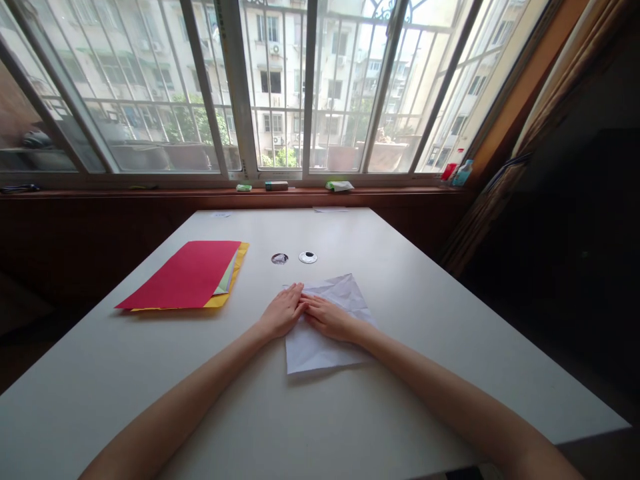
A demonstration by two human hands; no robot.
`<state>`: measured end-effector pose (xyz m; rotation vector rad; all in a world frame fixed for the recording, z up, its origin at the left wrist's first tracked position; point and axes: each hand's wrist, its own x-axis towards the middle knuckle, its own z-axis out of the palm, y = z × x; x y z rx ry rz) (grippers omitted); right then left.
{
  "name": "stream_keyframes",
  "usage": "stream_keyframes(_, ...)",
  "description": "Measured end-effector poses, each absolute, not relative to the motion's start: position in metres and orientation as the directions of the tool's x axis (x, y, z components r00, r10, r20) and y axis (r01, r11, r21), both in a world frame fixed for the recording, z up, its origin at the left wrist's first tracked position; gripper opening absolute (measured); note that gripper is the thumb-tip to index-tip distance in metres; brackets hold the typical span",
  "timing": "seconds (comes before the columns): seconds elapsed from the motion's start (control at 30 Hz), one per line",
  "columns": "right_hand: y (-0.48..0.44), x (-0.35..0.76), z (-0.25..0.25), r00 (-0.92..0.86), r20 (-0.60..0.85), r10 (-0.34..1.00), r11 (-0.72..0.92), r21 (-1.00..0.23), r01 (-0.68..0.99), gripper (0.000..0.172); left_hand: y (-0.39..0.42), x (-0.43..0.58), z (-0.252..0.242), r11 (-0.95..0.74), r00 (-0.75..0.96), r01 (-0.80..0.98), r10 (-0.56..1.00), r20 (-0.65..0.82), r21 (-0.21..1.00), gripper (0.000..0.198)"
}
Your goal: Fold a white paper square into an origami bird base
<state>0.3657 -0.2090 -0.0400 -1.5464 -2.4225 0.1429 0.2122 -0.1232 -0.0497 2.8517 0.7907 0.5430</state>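
A creased white sheet of paper [345, 293] lies folded on the white table [410, 320], near its middle. My left hand [283, 312] rests flat at the sheet's left edge, fingers stretched out and together. My right hand [327, 317] lies flat on the paper beside it, fingers extended toward the left. The fingertips of both hands meet over the paper's left fold. Neither hand grips anything.
A stack of coloured paper, red on top [186, 275] with yellow beneath, lies at the left. Two small round objects [308, 257] sit behind the white sheet. The window sill [150, 193] holds small items. Dark curtains hang at the right.
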Motion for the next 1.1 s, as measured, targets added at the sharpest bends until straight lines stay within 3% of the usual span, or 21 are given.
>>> stream_keyframes(0.13, -0.214, 0.410, -0.040, -0.196, 0.147, 0.969, 0.226, -0.225, 0.948, 0.060, -0.127, 0.210, -0.050, -0.857, 0.818, 0.476, 0.514, 0.258, 0.200, 0.038)
stream_keyframes(0.37, -0.232, 0.462, -0.043, 0.074, 0.108, 0.991, -0.053, -0.188, 0.981, 0.055, -0.129, 0.209, -0.042, -0.853, 0.842, 0.492, 0.517, 0.152, 0.175, 0.054)
stream_keyframes(0.47, -0.235, 0.452, -0.045, 0.141, 0.088, 0.986, -0.125, -0.166, 0.978, 0.061, -0.135, 0.200, -0.041, -0.839, 0.836, 0.519, 0.538, 0.107, 0.161, 0.068)
stream_keyframes(0.57, -0.236, 0.441, -0.046, 0.213, 0.069, 0.975, -0.201, -0.150, 0.968, 0.066, -0.143, 0.185, -0.043, -0.821, 0.819, 0.552, 0.567, 0.086, 0.146, 0.069)
stream_keyframes(0.87, -0.238, 0.422, -0.046, 0.338, 0.047, 0.940, -0.322, -0.206, 0.924, 0.067, -0.162, 0.134, -0.053, -0.738, 0.730, 0.662, 0.675, 0.112, 0.130, 0.055)
stream_keyframes(1.1, -0.249, 0.387, -0.044, 0.311, 0.072, 0.948, -0.256, -0.414, 0.874, 0.069, -0.147, 0.103, -0.066, -0.628, 0.600, 0.750, 0.778, 0.188, 0.207, 0.062)
